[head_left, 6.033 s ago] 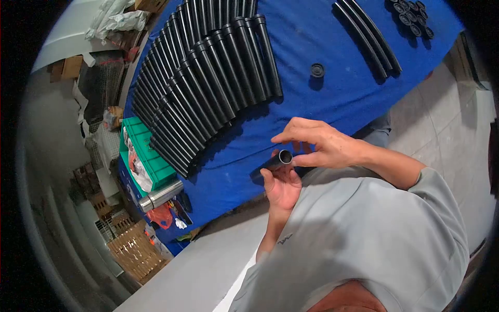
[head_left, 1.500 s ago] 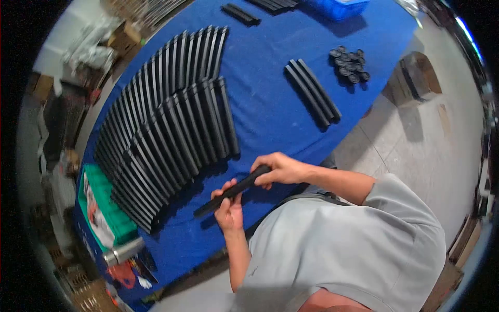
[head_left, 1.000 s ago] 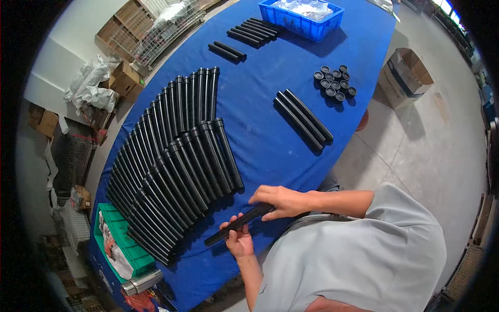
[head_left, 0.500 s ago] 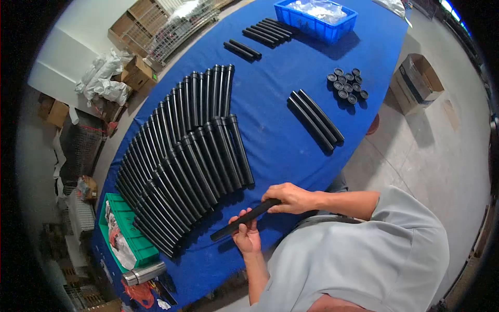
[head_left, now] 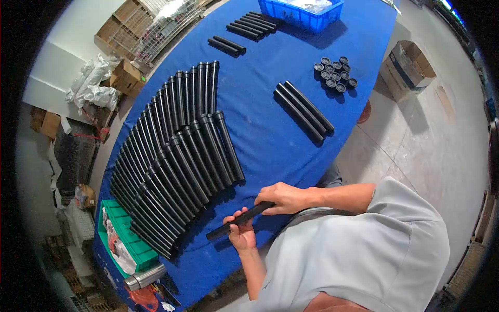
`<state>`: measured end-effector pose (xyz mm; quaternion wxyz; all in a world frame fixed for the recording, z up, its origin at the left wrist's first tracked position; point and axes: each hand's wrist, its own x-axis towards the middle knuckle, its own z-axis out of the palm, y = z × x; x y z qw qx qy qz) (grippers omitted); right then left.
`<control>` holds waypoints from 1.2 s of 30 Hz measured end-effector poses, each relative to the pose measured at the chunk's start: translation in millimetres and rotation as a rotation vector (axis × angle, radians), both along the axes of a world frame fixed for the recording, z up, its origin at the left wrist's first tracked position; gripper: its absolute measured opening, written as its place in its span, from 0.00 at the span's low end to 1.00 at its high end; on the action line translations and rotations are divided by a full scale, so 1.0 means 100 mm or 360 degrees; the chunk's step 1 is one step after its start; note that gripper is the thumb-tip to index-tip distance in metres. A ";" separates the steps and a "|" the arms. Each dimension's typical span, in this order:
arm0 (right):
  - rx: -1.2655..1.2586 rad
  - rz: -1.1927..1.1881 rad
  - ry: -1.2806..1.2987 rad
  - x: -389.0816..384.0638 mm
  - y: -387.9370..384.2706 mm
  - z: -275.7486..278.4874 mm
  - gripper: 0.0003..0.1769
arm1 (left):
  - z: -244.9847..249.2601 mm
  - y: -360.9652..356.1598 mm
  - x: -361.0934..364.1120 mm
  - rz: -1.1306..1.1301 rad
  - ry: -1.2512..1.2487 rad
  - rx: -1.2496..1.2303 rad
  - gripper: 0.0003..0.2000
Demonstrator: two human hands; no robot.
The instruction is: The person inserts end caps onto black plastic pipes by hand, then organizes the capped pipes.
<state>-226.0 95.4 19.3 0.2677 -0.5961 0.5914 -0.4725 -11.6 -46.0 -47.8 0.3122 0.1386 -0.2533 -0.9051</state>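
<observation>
Above blue table (head_left: 270, 135), black tube (head_left: 221, 231) spans closed grips of left hand (head_left: 243, 236) and right hand (head_left: 284, 197).

No text, number or brand can be read here. A small dark mark (head_left: 266, 285) stands on the grey sleeve (head_left: 275, 275), but it is too small to read. The packets (head_left: 118, 245) in the green crate (head_left: 136, 248) have red print, too blurred to read. The cardboard box (head_left: 405, 65) on the floor shows no legible writing.
</observation>
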 end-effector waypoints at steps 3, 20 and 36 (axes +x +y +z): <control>-0.0025 0.0006 0.0004 -0.03 -0.02 -0.03 0.17 | -0.02 -0.02 0.00 -0.0017 0.0012 -0.0069 0.18; 0.0410 0.0038 -0.0169 -0.04 0.01 0.07 0.21 | 0.10 0.02 -0.08 0.0072 0.0082 0.0126 0.18; 0.0026 0.0026 0.0027 -0.06 -0.01 -0.08 0.19 | 0.03 0.01 -0.07 0.0057 -0.0027 0.0052 0.14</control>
